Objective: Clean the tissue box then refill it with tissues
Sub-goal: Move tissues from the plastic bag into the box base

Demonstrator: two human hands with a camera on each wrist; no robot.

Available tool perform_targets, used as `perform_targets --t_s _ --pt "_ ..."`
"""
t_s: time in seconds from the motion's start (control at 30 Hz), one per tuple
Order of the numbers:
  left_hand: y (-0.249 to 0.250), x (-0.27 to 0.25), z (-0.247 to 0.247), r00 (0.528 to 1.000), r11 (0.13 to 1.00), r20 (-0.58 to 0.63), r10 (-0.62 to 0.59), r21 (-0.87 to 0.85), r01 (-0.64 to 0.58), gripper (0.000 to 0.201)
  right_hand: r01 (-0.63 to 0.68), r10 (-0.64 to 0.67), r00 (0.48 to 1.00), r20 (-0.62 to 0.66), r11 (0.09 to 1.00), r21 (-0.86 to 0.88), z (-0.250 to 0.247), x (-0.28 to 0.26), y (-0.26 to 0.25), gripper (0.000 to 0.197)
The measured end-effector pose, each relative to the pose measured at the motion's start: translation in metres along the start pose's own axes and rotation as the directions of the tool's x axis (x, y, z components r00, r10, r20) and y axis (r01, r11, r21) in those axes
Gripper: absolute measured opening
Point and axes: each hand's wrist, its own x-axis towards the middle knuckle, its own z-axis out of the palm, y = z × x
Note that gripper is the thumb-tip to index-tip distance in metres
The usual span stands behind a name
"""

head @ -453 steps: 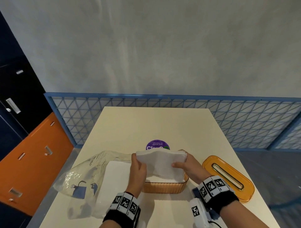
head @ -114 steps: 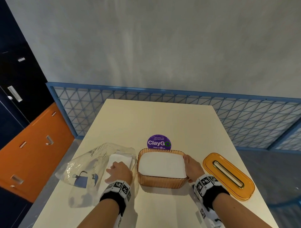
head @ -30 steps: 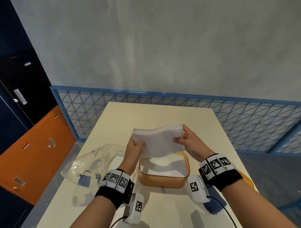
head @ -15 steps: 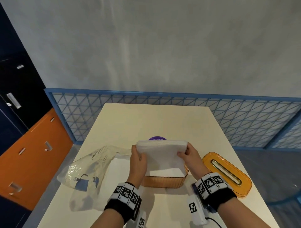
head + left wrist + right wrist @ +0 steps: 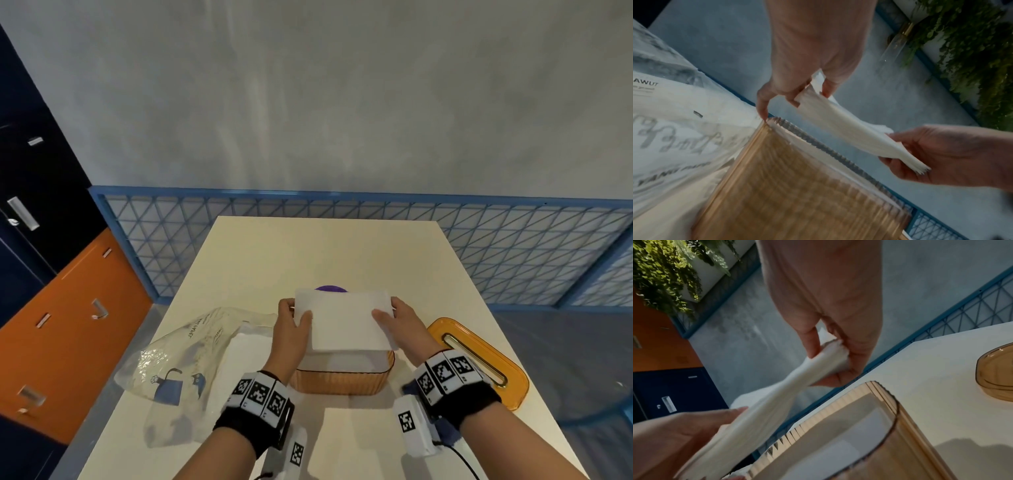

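A white tissue stack hangs just above the open amber tissue box at the table's near middle. My left hand pinches the stack's left end, thumb on top. My right hand pinches the right end. In the left wrist view the tissue stack sags between the left hand and the right hand over the ribbed box. The right wrist view shows my right hand gripping the tissue stack above the box, where white tissues lie inside.
The amber lid with its slot lies to the right of the box. A clear plastic tissue bag with more white tissues lies to the left. A purple sticker peeks out behind the stack. A blue mesh fence borders the table's far end.
Both hands have brought the tissue stack down from chest height to just over the box opening, and it now lies flatter.
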Motion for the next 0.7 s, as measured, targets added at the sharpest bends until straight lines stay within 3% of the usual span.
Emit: perform_targets --t_s 0.07,0.17,0.3,0.47,0.57,0.6,0.7 --pt "-0.002 0.008 -0.001 0.997 0.994 0.007 -0.072 0.079 0.072 0.023 -0.047 0.048 0.999 0.010 0.995 -0.084 0.000 0.004 0.000 0.032" --pt "-0.010 0.015 0.000 0.984 0.917 0.005 -0.177 0.365 0.163 0.025 -0.093 0.103 0.994 0.021 0.960 -0.265 0.006 0.008 0.005 0.038" --pt "-0.017 0.013 0.001 0.986 0.794 0.026 -0.163 0.596 0.115 0.038 -0.110 0.125 0.992 0.011 0.902 -0.417 0.014 0.008 0.017 0.036" --pt "-0.016 0.015 -0.002 0.990 0.713 0.120 -0.077 0.701 -0.030 0.057 -0.076 0.076 0.997 -0.021 0.857 -0.510 0.019 0.005 0.021 0.040" --pt "-0.013 0.013 -0.012 0.968 0.605 0.248 0.040 0.765 -0.221 0.069 -0.014 -0.004 1.000 -0.030 0.814 -0.580 0.021 -0.002 0.021 0.043" --pt "-0.012 0.012 -0.017 0.943 0.542 0.324 0.071 0.781 -0.309 0.073 0.038 -0.060 0.998 -0.012 0.765 -0.643 0.020 -0.006 0.021 0.049" --pt "-0.007 0.012 -0.031 0.843 0.301 0.536 0.044 0.798 -0.523 0.072 0.244 -0.296 0.950 0.104 0.487 -0.838 0.016 -0.017 0.018 0.068"
